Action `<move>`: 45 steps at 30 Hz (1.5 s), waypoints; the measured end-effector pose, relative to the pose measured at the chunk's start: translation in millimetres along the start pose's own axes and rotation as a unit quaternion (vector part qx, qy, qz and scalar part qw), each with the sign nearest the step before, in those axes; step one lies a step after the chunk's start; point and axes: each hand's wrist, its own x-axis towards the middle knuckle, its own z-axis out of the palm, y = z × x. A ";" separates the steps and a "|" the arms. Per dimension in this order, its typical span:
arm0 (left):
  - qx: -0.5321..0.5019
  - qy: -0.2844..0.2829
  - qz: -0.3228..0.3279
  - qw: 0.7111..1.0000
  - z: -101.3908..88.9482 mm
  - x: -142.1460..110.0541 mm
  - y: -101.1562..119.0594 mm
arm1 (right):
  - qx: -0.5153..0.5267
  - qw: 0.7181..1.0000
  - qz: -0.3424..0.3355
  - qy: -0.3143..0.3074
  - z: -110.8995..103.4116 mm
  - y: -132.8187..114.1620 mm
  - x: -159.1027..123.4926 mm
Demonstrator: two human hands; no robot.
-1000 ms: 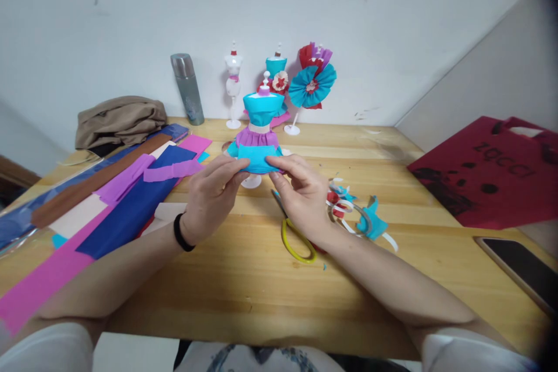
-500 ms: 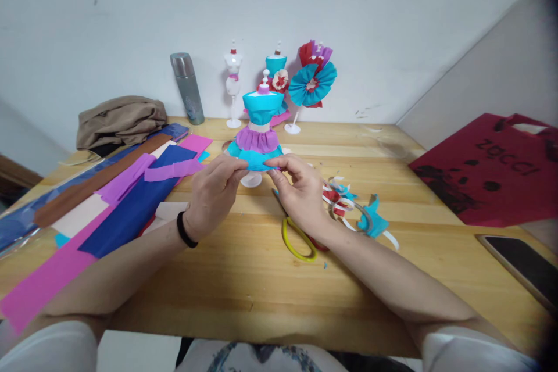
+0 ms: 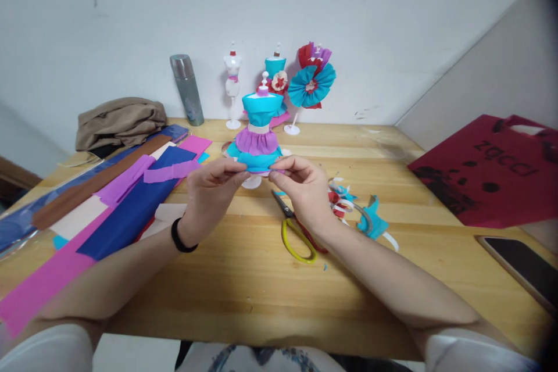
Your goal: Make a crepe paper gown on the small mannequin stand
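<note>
A small dress-form mannequin (image 3: 262, 106) stands upright on a white base in front of me, in a turquoise crepe-paper dress. Around its waist runs a pale band, with a purple ruffle (image 3: 257, 142) below it and a turquoise skirt tier (image 3: 258, 163) lowest. My left hand (image 3: 211, 195) pinches the skirt's bottom edge on the left between thumb and fingers. On the right side of the same hem, my right hand (image 3: 307, 192) has a matching pinch. A thin purple edge shows along the hem between them. Scissors (image 3: 297, 240) with a yellow handle lie beside my right wrist.
Several crepe-paper strips (image 3: 126, 209) lie on the left. Behind stand a bare mannequin (image 3: 232, 84), a flower-decorated one (image 3: 311, 86) and a steel flask (image 3: 187, 90). Paper scraps (image 3: 372, 218) lie right of my hand, with a red bag (image 3: 483, 171) and phone (image 3: 521, 270) farther right.
Both hands still pinch the hem. My right hand's fingers have shifted slightly and more of the scissors shows beside it. A purple edge has become visible along the hem.
</note>
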 end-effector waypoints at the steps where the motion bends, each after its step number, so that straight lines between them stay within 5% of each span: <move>1: -0.011 -0.002 -0.013 1.000 0.5 -0.2 2.1 | 0.001 1.000 -0.002 0.001 0.0 -0.2 -0.5; 8: -0.040 -0.018 -0.015 0.999 0.6 -2.1 2.1 | -0.029 0.999 -0.043 0.010 0.1 0.8 -2.2; 16: 0.103 -0.042 0.206 0.972 -5.2 1.2 -2.7 | -0.087 0.984 -0.156 -0.013 -0.4 2.7 -4.8; 20: 0.166 -0.034 0.259 0.951 -6.8 1.8 -2.3 | -0.126 0.970 -0.206 -0.019 -1.3 3.7 -7.1; 28: 0.248 -0.036 0.303 0.920 -8.7 1.7 -5.3 | -0.225 0.937 -0.264 -0.041 -4.9 7.2 -6.2; 45: 0.275 -0.036 0.293 0.915 -7.3 3.5 -9.7 | -0.330 0.903 -0.269 -0.050 -7.9 6.1 -1.7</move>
